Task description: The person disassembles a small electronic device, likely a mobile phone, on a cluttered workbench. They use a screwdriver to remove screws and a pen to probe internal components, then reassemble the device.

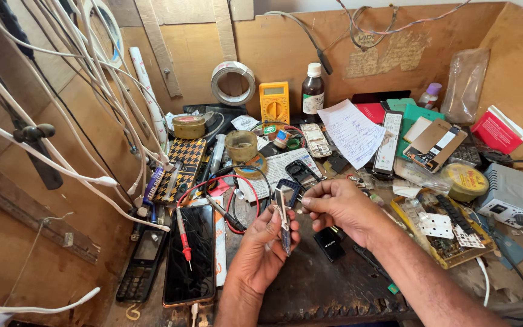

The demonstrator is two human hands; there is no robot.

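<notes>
Holding a small phone (283, 219) edge-up over the counter (310, 284), the left hand (263, 249) has its grip clamped on the handset, while the right hand (334, 204) pinches its fingertips together just beside the phone's top, on something too small to tell. The phone looks partly stripped; loose shells lie behind it, so reassembly seems left. A yellow tray (449, 257) at right carries circuit boards; the glass jar (241, 145) looks near empty; the tin (189, 126) is lidded.

smartphone (189, 254) left of the hands, multimeter (274, 102) behind, power supply (511, 195) far right
</notes>
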